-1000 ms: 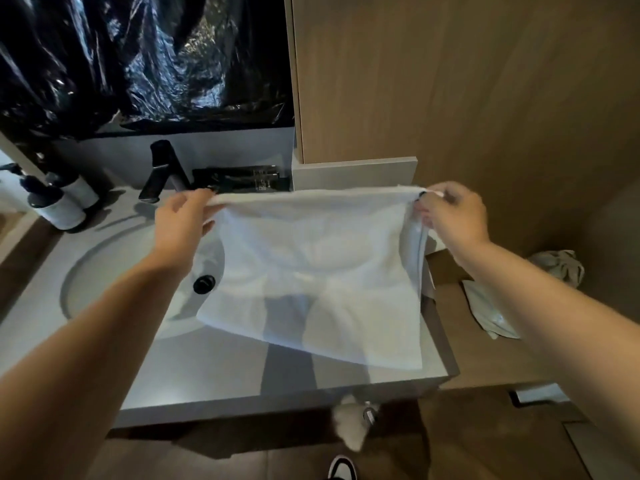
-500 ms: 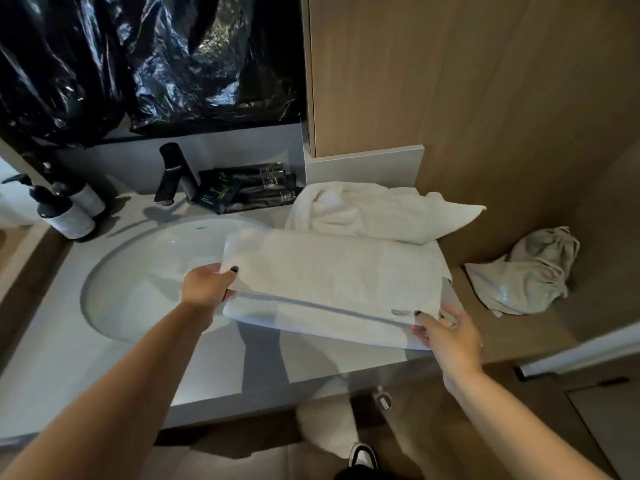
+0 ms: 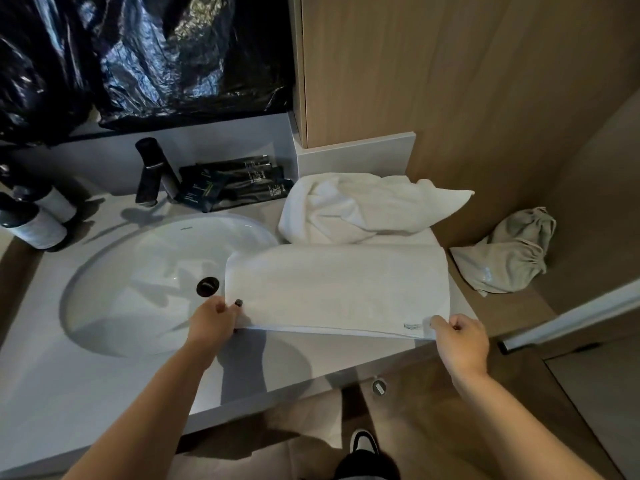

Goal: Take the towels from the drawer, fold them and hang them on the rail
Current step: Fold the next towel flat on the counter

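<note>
Hands [image 3: 337,327] pinch one folded towel [image 3: 337,289]; one crumpled towel [image 3: 360,209] behind.

You are standing in a bathroom, likely a hotel's; a white oval sink [image 3: 145,278] is sunk into the grey tabletop [image 3: 104,386]; a black tap [image 3: 152,171] stands behind it; pump bottles [image 3: 33,220] and dark sachets of toiletries [image 3: 235,183] sit along the back; white towels [image 3: 360,209] lie beside wood-panelled walls [image 3: 450,81].

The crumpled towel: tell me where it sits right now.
The crumpled towel lies at the back right of the counter, right of the black sachets and directly behind the folded towel that both hands hold.
</note>
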A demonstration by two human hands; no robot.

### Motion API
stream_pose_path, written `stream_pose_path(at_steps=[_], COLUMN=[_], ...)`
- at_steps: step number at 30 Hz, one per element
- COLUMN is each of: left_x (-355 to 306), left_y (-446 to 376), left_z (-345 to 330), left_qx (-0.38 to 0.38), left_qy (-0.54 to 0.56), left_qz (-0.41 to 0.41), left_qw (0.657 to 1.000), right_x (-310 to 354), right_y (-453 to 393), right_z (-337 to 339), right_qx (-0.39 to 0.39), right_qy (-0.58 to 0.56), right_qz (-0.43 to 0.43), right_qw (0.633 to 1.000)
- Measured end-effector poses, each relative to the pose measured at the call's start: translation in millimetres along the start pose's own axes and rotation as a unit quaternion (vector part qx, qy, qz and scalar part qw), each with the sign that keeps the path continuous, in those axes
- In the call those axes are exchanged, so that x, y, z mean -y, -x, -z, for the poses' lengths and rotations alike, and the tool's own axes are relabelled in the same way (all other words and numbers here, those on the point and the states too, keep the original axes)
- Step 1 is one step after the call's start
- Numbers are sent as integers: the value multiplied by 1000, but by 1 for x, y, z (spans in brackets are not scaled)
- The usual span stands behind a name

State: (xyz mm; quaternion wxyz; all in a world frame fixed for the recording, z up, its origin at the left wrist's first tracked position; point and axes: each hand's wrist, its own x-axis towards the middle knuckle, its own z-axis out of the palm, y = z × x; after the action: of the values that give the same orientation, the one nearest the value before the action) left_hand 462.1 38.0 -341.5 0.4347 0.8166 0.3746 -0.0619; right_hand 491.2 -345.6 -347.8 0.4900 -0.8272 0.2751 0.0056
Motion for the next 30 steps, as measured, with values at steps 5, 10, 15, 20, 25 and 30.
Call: stream_pose_path(at_steps=[5,10,15,20,25,30], left_x=[10,15,32,48,53,36], left_y=[18,33,44,56,64,69], left_z=[7,8,3,0,4,4], left_qx=[50,45,24,-13,-25,-148], left_qy=[62,73,-45,-101,-180,-264], left_qz=[-15,-55,-95,-93,-58,-105], left_qw=[997,995,994,990,982,947], right_x=[-1,-3,-12,-21,-22,-9], right_y=[-4,-7,-5,-4,-5,7], right_z=[4,8,16,20,21,22], right_qx=[-13,-14,12,13,22,-6], right_qy=[44,85,147,123,107,149], right_qz=[17,45,68,58,52,118], right_qw=[999,995,987,991,993,982])
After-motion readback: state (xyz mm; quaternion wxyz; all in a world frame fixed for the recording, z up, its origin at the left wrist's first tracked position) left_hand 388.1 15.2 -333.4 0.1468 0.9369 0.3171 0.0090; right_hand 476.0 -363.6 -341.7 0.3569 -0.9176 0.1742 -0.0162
